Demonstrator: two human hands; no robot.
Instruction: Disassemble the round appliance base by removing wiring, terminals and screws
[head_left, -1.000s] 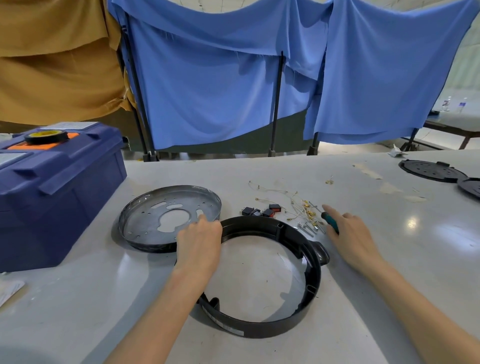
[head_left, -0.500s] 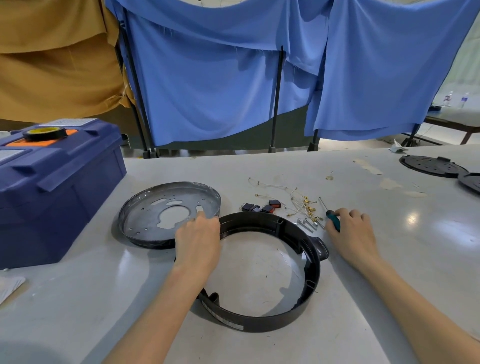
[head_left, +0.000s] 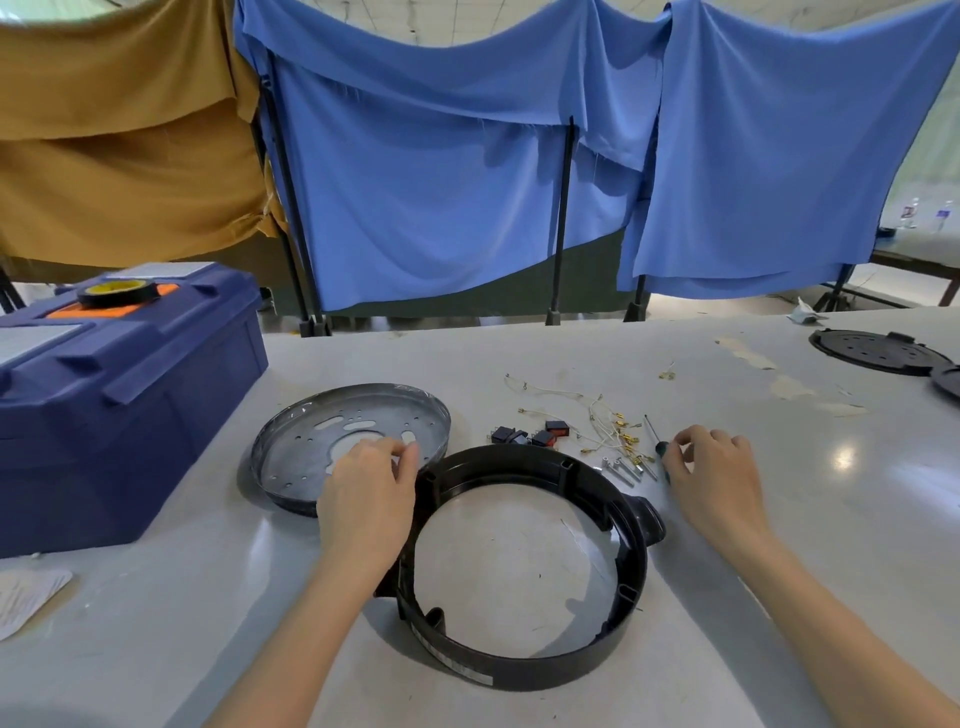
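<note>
While the black base ring (head_left: 519, 670) lies flat on the near middle of the white desk (head_left: 831, 545), a person's left hand (head_left: 366, 499) rests where the ring touches a shallow metal plate (head_left: 306, 441) just to its far left. The fingers are bent, tips down inside the plate; whether they grip its rim cannot be told. Just right of the ring, the right hand (head_left: 714, 483) pinches the dark handle of a small screwdriver (head_left: 663, 450), whose thin shaft points toward the far side. On the desk beyond the ring, between the two hands, lie loose screws (head_left: 621, 467), pale wires with brass terminals (head_left: 610, 423) and small black switches (head_left: 524, 436). A blue toolbox (head_left: 119, 415) with a tape roll (head_left: 118, 292) on its lid stands at left. Black round covers (head_left: 878, 353) sit at the far right, and blue cloth (head_left: 441, 156) hangs behind the desk.
</note>
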